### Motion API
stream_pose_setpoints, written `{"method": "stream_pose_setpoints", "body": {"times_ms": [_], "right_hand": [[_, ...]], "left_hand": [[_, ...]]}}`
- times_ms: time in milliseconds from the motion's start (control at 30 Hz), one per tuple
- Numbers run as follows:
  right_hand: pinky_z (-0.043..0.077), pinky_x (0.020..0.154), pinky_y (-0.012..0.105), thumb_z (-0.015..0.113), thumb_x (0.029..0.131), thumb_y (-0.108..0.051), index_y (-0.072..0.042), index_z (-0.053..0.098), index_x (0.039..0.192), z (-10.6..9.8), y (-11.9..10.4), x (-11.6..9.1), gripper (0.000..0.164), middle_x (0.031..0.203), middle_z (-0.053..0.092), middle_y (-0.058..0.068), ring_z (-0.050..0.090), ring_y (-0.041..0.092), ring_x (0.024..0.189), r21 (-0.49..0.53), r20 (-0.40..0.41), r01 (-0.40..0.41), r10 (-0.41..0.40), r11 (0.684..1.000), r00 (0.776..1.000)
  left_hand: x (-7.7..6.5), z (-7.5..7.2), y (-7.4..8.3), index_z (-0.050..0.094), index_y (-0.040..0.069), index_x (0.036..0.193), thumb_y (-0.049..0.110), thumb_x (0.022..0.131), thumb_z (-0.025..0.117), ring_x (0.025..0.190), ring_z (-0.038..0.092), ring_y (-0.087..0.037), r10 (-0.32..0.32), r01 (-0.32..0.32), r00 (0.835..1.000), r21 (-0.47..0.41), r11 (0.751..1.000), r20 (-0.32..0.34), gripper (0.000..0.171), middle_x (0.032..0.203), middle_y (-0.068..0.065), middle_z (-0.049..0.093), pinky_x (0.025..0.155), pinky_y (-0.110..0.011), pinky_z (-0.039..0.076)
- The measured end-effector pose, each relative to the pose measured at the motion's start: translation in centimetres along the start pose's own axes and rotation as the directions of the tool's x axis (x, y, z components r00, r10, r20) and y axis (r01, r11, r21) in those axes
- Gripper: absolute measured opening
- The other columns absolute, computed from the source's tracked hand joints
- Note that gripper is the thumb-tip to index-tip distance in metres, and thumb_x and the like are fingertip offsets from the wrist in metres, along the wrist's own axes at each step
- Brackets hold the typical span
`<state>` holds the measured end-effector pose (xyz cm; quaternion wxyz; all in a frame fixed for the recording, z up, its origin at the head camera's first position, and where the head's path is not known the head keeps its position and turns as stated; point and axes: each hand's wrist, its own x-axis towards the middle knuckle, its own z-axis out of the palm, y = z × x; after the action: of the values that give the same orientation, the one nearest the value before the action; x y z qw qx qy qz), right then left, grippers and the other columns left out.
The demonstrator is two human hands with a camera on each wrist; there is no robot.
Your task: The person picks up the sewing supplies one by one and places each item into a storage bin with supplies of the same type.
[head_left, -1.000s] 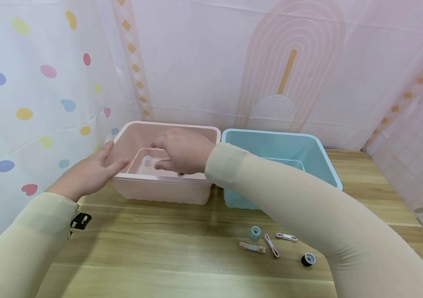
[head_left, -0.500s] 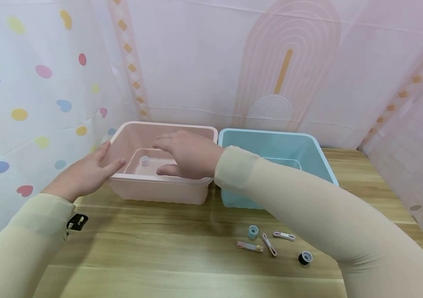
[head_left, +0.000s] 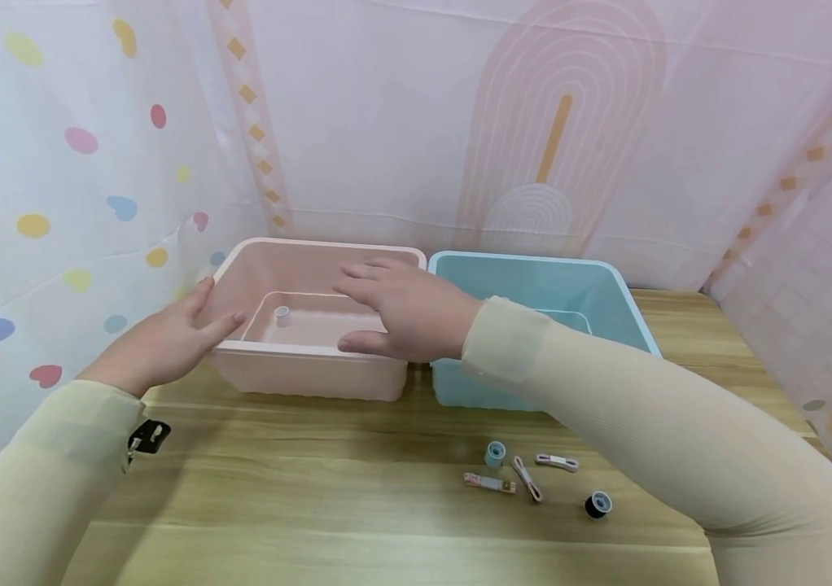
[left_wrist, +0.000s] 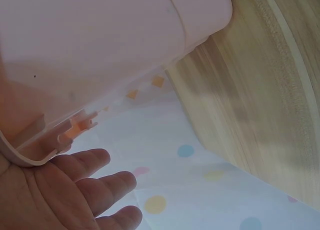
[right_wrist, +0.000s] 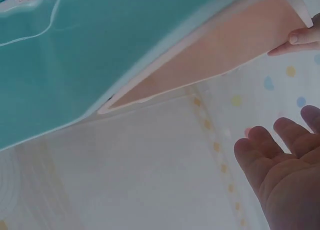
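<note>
1. Pink plastic bin [head_left: 313, 376] is set on the wood-grain table [head_left: 277, 505], just left of a light blue bin [head_left: 475, 389].
2. Its rim is touched at the front left corner by the left hand [head_left: 167, 340]; the fingers are extended loosely, not clenched.
3. Nothing is grasped by the right hand [head_left: 416, 313], which is held over the pink bin's right end, fingers extended.
4. A small white spool [head_left: 282, 316] is contained in the pink bin, toward the left.
5. In front of the blue bin, a blue spool [head_left: 495, 454], a black spool [head_left: 597, 505] and two tied laces [head_left: 557, 462] are laid out.
</note>
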<state>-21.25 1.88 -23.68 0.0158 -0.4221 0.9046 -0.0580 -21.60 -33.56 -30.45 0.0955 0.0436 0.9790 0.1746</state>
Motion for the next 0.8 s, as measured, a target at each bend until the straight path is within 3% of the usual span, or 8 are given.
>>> {"method": "stream_pose_setpoints", "body": {"times_ms": [200, 500, 800], "right_hand": [[0.024, 0.132, 0.046, 0.058, 0.103, -0.061, -0.019, 0.036, 0.166, 0.3, 0.8, -1.2, 0.079, 0.175, 0.027, 0.008, 0.019, 0.03, 0.164, -0.028, -0.026, 0.02, -0.02, 0.999, 0.999], [0.013, 0.135, 0.045, 0.056, 0.104, -0.06, -0.014, 0.032, 0.167, 0.4, 1.7, -3.1, 0.082, 0.176, 0.023, 0.013, 0.013, 0.033, 0.166, -0.047, -0.035, 0.024, -0.025, 0.999, 0.999], [0.017, 0.134, 0.047, 0.06, 0.103, -0.058, -0.012, 0.031, 0.167, 0.5, 2.3, -6.0, 0.083, 0.176, 0.022, 0.013, 0.014, 0.033, 0.165, -0.043, -0.053, 0.027, -0.029, 0.999, 0.998]], "left_hand": [[0.0, -0.1, 0.0, -0.015, 0.008, 0.167, 0.076, 0.104, 0.027, 0.15, 0.019, -0.066, -0.001, 0.001, 1.0, -0.003, 1.0, 0.001, 0.101, 0.173, -0.031, 0.0, 0.113, -0.082, 0.023], [-0.1, -0.2, 0.2, -0.016, 0.007, 0.166, 0.075, 0.105, 0.027, 0.15, 0.019, -0.066, 0.0, 0.0, 1.0, -0.004, 1.0, 0.002, 0.101, 0.173, -0.032, 0.0, 0.114, -0.082, 0.023], [0.1, -0.3, 0.3, -0.015, 0.007, 0.166, 0.075, 0.104, 0.027, 0.149, 0.02, -0.066, 0.001, -0.001, 1.0, 0.001, 1.0, 0.001, 0.102, 0.172, -0.034, 0.003, 0.113, -0.082, 0.024]]}}
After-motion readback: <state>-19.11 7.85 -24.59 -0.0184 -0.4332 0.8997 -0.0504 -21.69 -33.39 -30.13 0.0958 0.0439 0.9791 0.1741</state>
